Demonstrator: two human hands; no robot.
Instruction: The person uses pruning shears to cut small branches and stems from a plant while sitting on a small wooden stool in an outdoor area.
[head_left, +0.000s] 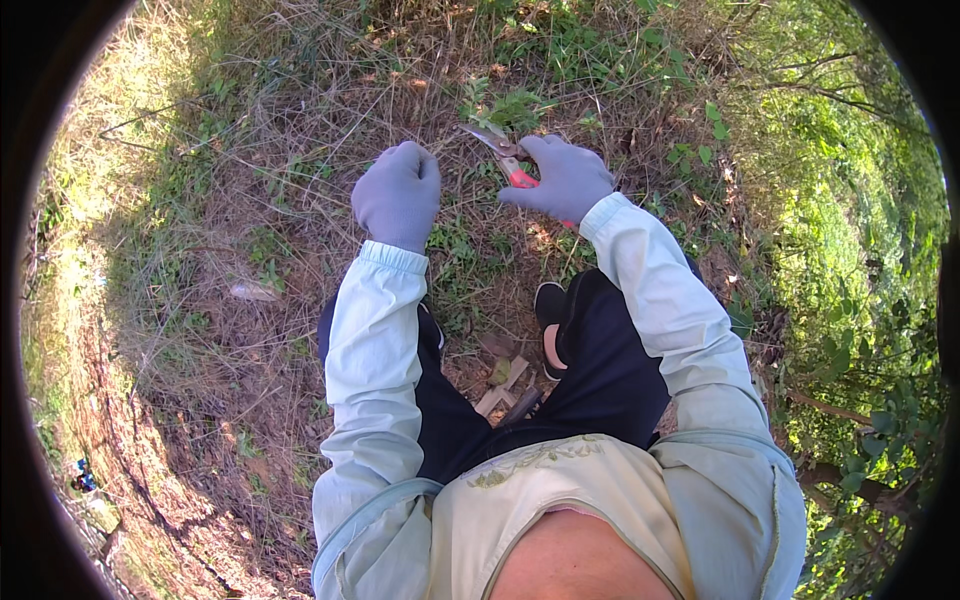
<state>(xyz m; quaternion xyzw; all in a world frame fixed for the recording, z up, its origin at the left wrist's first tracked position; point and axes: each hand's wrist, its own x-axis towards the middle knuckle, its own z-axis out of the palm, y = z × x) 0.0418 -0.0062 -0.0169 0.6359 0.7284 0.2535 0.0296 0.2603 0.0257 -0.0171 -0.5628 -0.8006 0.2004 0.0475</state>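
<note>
My right hand (562, 176), in a grey knit glove, holds a pair of pruning shears (504, 150) with red handles; the blades point up and left, away from me. To the left, my left hand (399, 193), in a matching glove, is closed into a loose fist over the dry grass. Whether thin stems lie between its fingers, I cannot tell. Just beyond the shears' blades stands a small leafy green plant (514, 110).
Dry grass and low weeds cover the ground around me. Pieces of split wood (504, 386) lie between my feet. Leafy bushes with branches (832, 94) stand at the right, and a pale flat object (253, 292) lies in the grass at the left.
</note>
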